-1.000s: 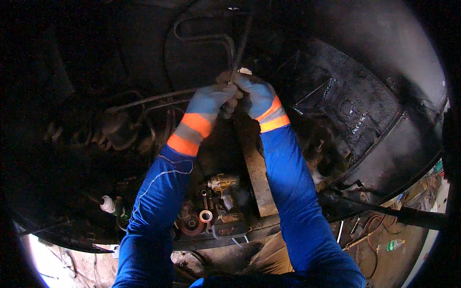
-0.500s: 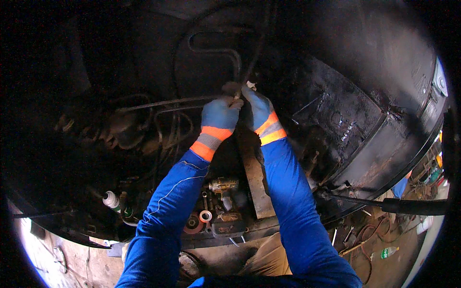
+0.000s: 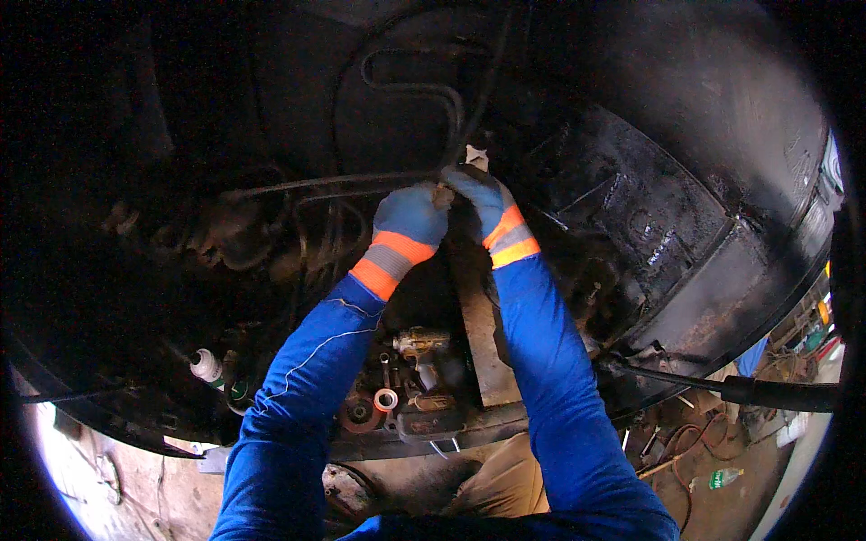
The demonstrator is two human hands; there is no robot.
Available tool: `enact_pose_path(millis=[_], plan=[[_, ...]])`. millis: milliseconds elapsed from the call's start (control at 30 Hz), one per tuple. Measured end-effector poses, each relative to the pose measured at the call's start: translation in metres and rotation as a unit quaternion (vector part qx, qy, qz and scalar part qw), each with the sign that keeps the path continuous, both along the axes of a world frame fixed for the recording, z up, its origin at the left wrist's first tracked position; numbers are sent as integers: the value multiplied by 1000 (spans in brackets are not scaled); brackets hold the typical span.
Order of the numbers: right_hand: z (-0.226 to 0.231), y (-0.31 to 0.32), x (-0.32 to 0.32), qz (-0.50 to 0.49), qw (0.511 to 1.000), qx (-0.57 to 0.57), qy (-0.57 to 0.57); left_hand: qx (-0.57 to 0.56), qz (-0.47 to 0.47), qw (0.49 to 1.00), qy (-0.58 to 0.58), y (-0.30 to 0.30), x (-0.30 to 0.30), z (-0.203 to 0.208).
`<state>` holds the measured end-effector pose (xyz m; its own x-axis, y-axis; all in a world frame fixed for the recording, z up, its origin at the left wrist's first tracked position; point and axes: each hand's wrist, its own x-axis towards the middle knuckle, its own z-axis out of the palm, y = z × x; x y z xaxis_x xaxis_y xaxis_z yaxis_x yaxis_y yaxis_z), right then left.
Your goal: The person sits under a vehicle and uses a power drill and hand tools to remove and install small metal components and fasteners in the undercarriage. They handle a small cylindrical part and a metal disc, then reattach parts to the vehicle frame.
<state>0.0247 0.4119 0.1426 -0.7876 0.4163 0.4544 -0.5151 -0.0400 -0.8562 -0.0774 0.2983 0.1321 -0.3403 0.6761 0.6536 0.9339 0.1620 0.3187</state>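
Both my hands wear blue gloves with orange and grey cuffs, and they meet inside a dark vehicle compartment. My left hand (image 3: 410,216) is closed, with a small brownish piece (image 3: 442,196) showing at its fingertips; what it is stays unclear. Close by on the right, my right hand (image 3: 483,200) has its fingers bent over toward that piece and looks closed, its grip hidden. A pale white scrap (image 3: 476,159) sticks up beside the right fingers. Just above the hands, a bent dark pipe (image 3: 451,106) comes down. Another thin pipe (image 3: 334,181) runs in from the left.
On the near ledge lie a cordless impact driver (image 3: 421,345), a tape roll (image 3: 385,399), a disc (image 3: 359,415) and a wrench (image 3: 385,368). A flat metal bar (image 3: 485,347) stands between my forearms. A white-capped bottle (image 3: 207,366) is at left, a strut (image 3: 776,393) at right.
The right fingers have shifted left over the brownish piece, and more of the white scrap shows above them. My left hand stays nearly in place, still closed.
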Motion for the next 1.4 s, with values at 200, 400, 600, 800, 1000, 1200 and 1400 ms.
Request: enact_pose_path(millis=[200,400,600,800,1000,1200,1400], plan=[[3,-11,-2,-141,987,21,-72,-19,55,998,-14,4,16,-1],[-15,20,-7,-30,999,-17,26,62,-147,983,-87,13,-6,4],[-6,2,-5,250,955,-136,88,-42,-328,753,-569,-17,-8,25],[-13,25,-18,273,940,-187,77,-44,-290,792,-535,-14,-6,34],[-1,-6,-11,56,989,-135,14,48,-16,996,79,6,-21,6],[-2,-15,-13,-204,977,-8,-58,41,50,996,65,4,9,0],[1,-4,0,10,995,-95,21,36,-26,999,-18,4,4,13]])
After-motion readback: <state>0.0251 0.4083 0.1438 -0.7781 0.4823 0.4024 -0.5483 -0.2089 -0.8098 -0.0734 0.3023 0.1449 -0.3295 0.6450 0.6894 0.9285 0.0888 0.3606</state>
